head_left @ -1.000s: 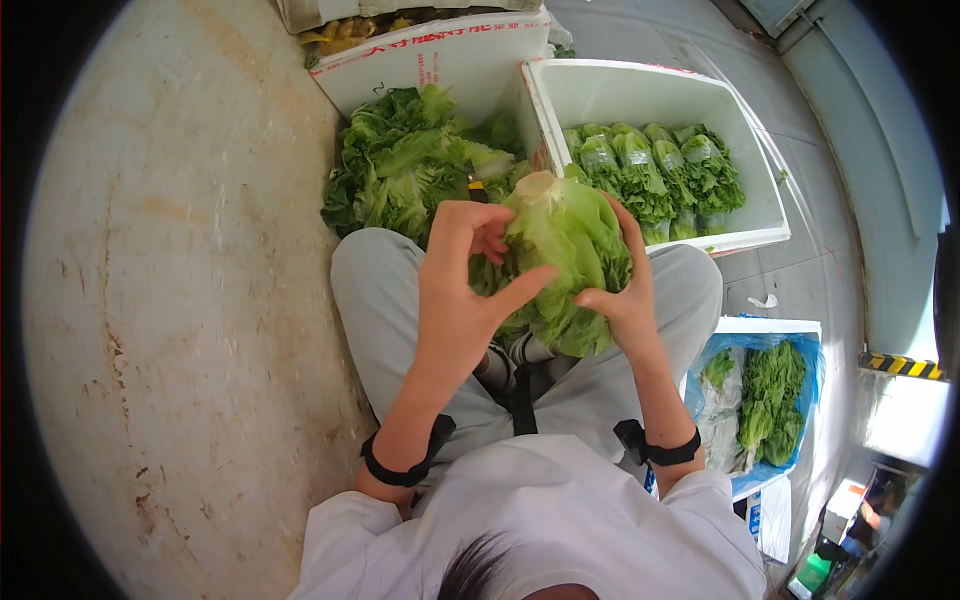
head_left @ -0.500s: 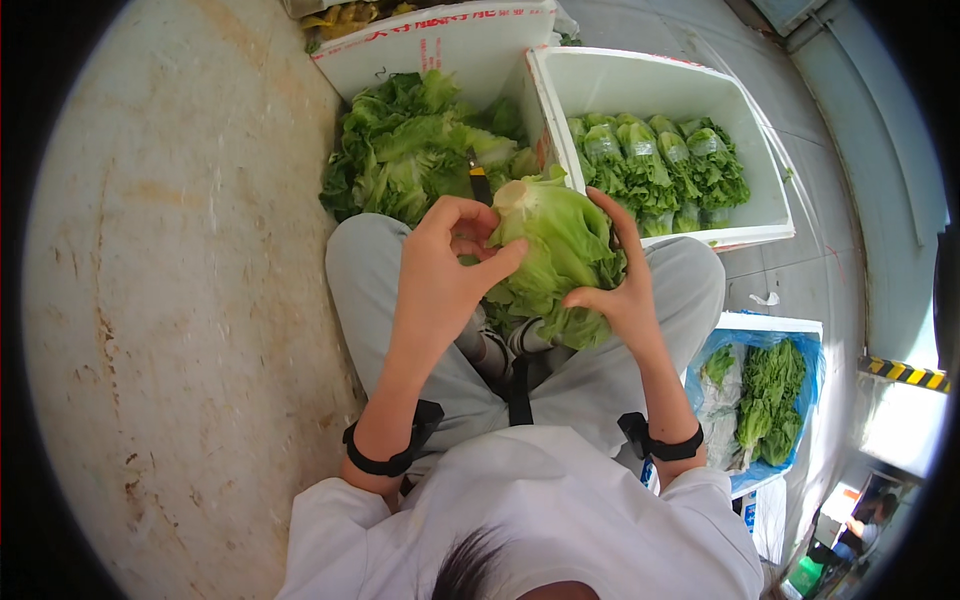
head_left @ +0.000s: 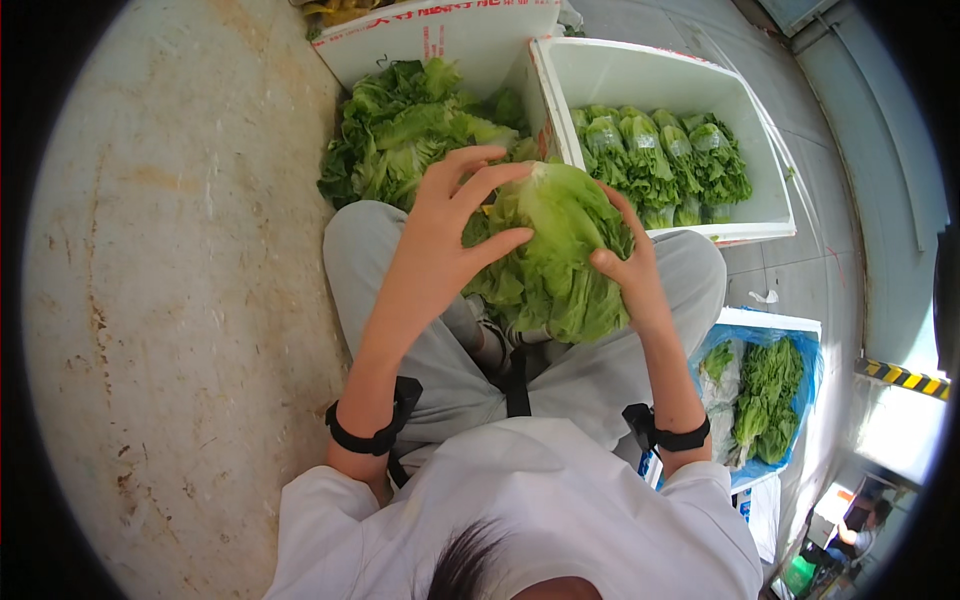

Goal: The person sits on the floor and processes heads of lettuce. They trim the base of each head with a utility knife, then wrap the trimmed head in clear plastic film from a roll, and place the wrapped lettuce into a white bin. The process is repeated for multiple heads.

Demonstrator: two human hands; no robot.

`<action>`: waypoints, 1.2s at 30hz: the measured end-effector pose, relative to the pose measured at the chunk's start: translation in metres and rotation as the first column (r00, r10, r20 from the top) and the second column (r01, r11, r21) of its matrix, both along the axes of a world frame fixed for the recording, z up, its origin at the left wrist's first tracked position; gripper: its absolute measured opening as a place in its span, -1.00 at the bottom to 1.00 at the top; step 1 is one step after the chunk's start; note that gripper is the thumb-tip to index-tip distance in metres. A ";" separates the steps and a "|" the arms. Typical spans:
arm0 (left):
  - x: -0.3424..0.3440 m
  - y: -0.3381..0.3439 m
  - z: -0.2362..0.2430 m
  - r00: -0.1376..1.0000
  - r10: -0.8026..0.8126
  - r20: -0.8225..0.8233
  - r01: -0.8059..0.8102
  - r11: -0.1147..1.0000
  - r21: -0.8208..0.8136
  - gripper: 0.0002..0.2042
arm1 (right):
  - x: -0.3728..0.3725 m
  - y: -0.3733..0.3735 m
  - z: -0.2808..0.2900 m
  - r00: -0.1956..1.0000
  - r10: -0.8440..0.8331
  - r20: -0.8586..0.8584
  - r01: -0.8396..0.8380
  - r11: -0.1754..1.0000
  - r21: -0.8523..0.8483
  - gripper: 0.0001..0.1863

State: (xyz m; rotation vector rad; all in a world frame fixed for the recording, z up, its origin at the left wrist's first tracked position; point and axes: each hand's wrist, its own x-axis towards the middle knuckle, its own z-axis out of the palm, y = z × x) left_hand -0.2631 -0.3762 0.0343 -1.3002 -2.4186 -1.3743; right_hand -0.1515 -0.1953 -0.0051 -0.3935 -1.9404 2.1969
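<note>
A round head of green lettuce (head_left: 565, 250) is up in front of me, above my crossed lower legs, its pale cut stem end facing up at the top. My right hand (head_left: 635, 275) grips its right side, the thumb across the leaves and the other fingers partly hidden behind. Spread over the upper left of the head is my left hand (head_left: 440, 215). Its index fingertip reaches the stem end and its thumb lies against the outer leaves, while another finger is raised. Just beyond, a white foam box (head_left: 470, 45) holds a heap of loose lettuce leaves (head_left: 400, 135).
Beside that box, another white foam box (head_left: 690, 70) contains several wrapped bundles of leafy greens (head_left: 645, 150). To my right stands a blue-lined box (head_left: 810, 375) with more greens (head_left: 770, 400). A stained pale surface (head_left: 190, 300) runs along my left. A person (head_left: 860, 535) appears far right.
The lettuce head has rolled slightly, its stem end now less exposed. My left hand has spread its fingers and moved up over it, covering where the black-and-yellow cutter showed.
</note>
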 end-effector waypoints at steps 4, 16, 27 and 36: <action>-0.009 0.002 -0.003 0.981 -0.109 0.163 0.100 0.993 0.064 -0.62 | 0.004 0.004 0.004 0.997 0.062 0.053 -0.062 0.998 -0.009 -0.21; -0.009 -0.001 -0.016 0.992 -0.128 -0.016 0.126 0.990 -0.059 -0.70 | 0.006 0.007 0.000 0.974 0.125 0.186 -0.101 0.986 -0.134 -0.22; -0.012 0.005 -0.032 0.918 0.038 0.394 -0.193 0.912 0.362 -0.77 | 0.008 0.012 -0.002 0.978 0.143 0.151 -0.111 0.972 -0.205 -0.22; -0.025 -0.005 -0.032 0.908 0.266 0.324 -0.276 0.961 -0.013 -0.72 | 0.025 0.010 -0.016 0.992 0.075 0.104 0.009 0.768 -0.640 -0.20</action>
